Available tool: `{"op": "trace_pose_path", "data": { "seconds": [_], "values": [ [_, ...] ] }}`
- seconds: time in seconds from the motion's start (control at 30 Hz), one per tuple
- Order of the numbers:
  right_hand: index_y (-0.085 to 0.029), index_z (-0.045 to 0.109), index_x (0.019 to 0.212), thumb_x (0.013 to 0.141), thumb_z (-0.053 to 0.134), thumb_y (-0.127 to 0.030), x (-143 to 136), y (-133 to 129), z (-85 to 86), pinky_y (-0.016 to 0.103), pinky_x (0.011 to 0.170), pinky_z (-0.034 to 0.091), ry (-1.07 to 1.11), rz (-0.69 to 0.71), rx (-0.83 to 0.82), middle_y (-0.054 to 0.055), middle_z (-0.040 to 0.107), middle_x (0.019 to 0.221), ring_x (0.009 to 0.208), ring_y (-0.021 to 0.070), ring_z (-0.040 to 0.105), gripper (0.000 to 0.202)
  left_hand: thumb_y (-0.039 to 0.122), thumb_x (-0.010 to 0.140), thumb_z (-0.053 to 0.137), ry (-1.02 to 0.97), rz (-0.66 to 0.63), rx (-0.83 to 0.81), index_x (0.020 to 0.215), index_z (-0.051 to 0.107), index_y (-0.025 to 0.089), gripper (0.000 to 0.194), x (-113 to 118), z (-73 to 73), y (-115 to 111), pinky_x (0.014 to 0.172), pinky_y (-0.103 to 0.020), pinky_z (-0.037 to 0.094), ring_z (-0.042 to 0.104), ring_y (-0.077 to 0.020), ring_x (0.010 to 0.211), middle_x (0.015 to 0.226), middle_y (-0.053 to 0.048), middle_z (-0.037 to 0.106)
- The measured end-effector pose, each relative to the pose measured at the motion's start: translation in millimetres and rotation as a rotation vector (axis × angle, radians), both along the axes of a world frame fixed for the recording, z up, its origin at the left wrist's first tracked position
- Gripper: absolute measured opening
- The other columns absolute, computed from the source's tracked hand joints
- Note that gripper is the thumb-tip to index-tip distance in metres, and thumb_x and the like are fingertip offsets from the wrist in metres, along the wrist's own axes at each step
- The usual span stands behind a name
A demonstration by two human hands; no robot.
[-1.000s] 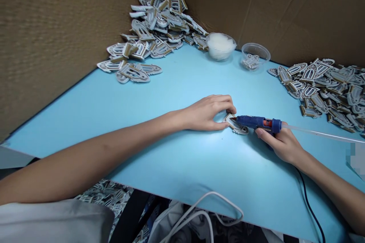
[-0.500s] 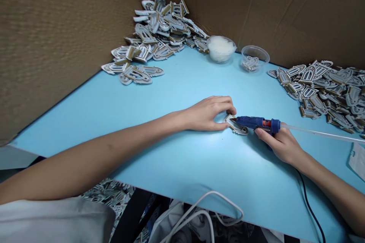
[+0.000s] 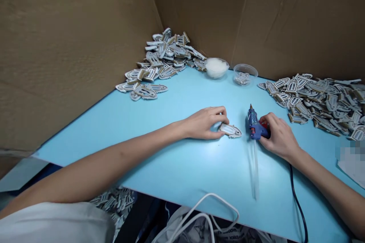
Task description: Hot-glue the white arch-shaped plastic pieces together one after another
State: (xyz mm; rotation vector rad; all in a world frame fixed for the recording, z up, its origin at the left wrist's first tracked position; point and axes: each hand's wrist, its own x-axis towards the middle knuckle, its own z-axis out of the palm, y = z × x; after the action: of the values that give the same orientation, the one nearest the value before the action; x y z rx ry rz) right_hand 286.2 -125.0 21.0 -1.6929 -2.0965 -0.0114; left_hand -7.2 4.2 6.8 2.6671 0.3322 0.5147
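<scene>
On the blue table, my left hand (image 3: 208, 122) pinches the left end of a small white and gold arch-shaped piece (image 3: 231, 130) between thumb and fingers. To its right, my right hand (image 3: 278, 134) is closed round the handle of a blue glue gun (image 3: 253, 124). The gun's nozzle points away toward the back, apart from the piece, and a clear glue stick (image 3: 255, 171) extends from its rear toward the front edge.
Piles of similar pieces lie at the back left (image 3: 168, 55) and at the right (image 3: 322, 98). Between them stand a tub of white material (image 3: 216, 69) and a clear tub with a few pieces (image 3: 245, 71). A white cable (image 3: 211, 195) loops over the front edge. Cardboard walls (image 3: 199, 11) stand behind.
The glue gun has turned from pointing left at the piece to pointing away, clear of it. The piece lies a little flatter in my left hand's pinch. The camera view has shifted.
</scene>
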Motion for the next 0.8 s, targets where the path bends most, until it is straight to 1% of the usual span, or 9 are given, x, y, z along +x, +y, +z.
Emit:
{"op": "trace_pose_path", "data": {
  "seconds": [0.1, 0.2, 0.3, 0.37, 0.47, 0.57, 0.67, 0.73, 0.8],
  "values": [
    [-0.021, 0.058, 0.115, 0.084, 0.062, -0.032, 5.3, -0.8, -2.6, 0.035, 0.065, 0.044, 0.020, 0.042, -0.025, 0.008, 0.066, 0.102, 0.071, 0.0220, 0.059, 0.034, 0.027, 0.092, 0.065, -0.143, -0.012, 0.027, 0.108, 0.069, 0.016, 0.021, 0.6, 1.2, -0.7, 0.076, -0.029, 0.054, 0.068, -0.0187, 0.087, 0.105, -0.009, 0.071],
    [-0.019, 0.058, 0.123, 0.095, 0.063, -0.039, -0.6, -6.3, -3.5, 0.036, 0.071, 0.045, 0.082, 0.174, 0.113, 0.009, 0.067, 0.104, 0.076, 0.0223, 0.061, 0.035, 0.025, 0.092, 0.067, -0.319, -0.063, 0.084, 0.108, 0.068, 0.015, 0.019, 3.7, 5.0, -7.3, 0.070, -0.027, 0.055, 0.068, -0.0167, 0.079, 0.094, -0.007, 0.073],
    [-0.017, 0.061, 0.123, 0.105, 0.061, -0.046, -15.0, -12.2, -3.3, 0.037, 0.075, 0.041, 0.065, 0.342, 0.222, 0.010, 0.071, 0.102, 0.087, 0.0246, 0.065, 0.034, 0.027, 0.092, 0.071, -0.428, -0.104, 0.146, 0.109, 0.068, 0.016, 0.021, 7.8, 8.1, -17.7, 0.069, -0.028, 0.058, 0.070, -0.0167, 0.078, 0.091, -0.007, 0.076],
    [-0.017, 0.064, 0.120, 0.109, 0.057, -0.046, -24.1, -15.0, -3.2, 0.036, 0.073, 0.039, 0.036, 0.412, 0.264, 0.010, 0.074, 0.099, 0.085, 0.0237, 0.064, 0.032, 0.030, 0.092, 0.073, -0.456, -0.122, 0.184, 0.110, 0.069, 0.016, 0.023, 10.1, 8.5, -22.9, 0.070, -0.029, 0.059, 0.071, -0.0173, 0.079, 0.092, -0.007, 0.077],
    [-0.016, 0.066, 0.112, 0.111, 0.056, -0.040, -31.3, -17.6, -2.8, 0.036, 0.070, 0.036, 0.010, 0.457, 0.325, 0.009, 0.073, 0.091, 0.077, 0.0218, 0.060, 0.027, 0.033, 0.094, 0.074, -0.457, -0.144, 0.218, 0.111, 0.069, 0.016, 0.025, 11.9, 7.4, -25.3, 0.071, -0.030, 0.060, 0.074, -0.0180, 0.080, 0.093, -0.008, 0.079],
    [-0.015, 0.067, 0.110, 0.111, 0.056, -0.037, -31.6, -17.9, -3.3, 0.036, 0.070, 0.036, 0.015, 0.462, 0.319, 0.010, 0.073, 0.090, 0.078, 0.0219, 0.060, 0.026, 0.033, 0.094, 0.074, -0.445, -0.146, 0.219, 0.110, 0.070, 0.016, 0.024, 12.1, 7.2, -23.8, 0.071, -0.030, 0.060, 0.074, -0.0180, 0.079, 0.093, -0.008, 0.079],
    [-0.016, 0.069, 0.110, 0.111, 0.055, -0.039, -29.1, -14.9, -5.3, 0.037, 0.071, 0.038, 0.071, 0.438, 0.252, 0.010, 0.074, 0.093, 0.080, 0.0222, 0.062, 0.027, 0.032, 0.092, 0.072, -0.401, -0.098, 0.154, 0.106, 0.072, 0.017, 0.021, 11.7, 9.5, -25.2, 0.071, -0.030, 0.058, 0.072, -0.0178, 0.078, 0.090, -0.007, 0.079],
    [-0.018, 0.070, 0.110, 0.109, 0.059, -0.043, -27.0, -12.1, -6.9, 0.036, 0.073, 0.041, 0.186, 0.407, 0.177, 0.009, 0.073, 0.093, 0.081, 0.0217, 0.063, 0.028, 0.031, 0.090, 0.071, -0.327, -0.030, 0.030, 0.102, 0.074, 0.016, 0.019, 11.6, 11.5, -28.7, 0.068, -0.029, 0.056, 0.069, -0.0166, 0.074, 0.087, -0.006, 0.078],
    [-0.019, 0.072, 0.107, 0.107, 0.061, -0.045, -25.0, -9.6, -8.5, 0.034, 0.072, 0.044, 0.341, 0.352, 0.107, 0.006, 0.070, 0.089, 0.079, 0.0202, 0.063, 0.028, 0.030, 0.088, 0.070, -0.226, 0.057, -0.141, 0.100, 0.076, 0.015, 0.019, 11.7, 12.2, -30.7, 0.064, -0.026, 0.051, 0.063, -0.0137, 0.066, 0.082, -0.004, 0.075]
  ]
}}
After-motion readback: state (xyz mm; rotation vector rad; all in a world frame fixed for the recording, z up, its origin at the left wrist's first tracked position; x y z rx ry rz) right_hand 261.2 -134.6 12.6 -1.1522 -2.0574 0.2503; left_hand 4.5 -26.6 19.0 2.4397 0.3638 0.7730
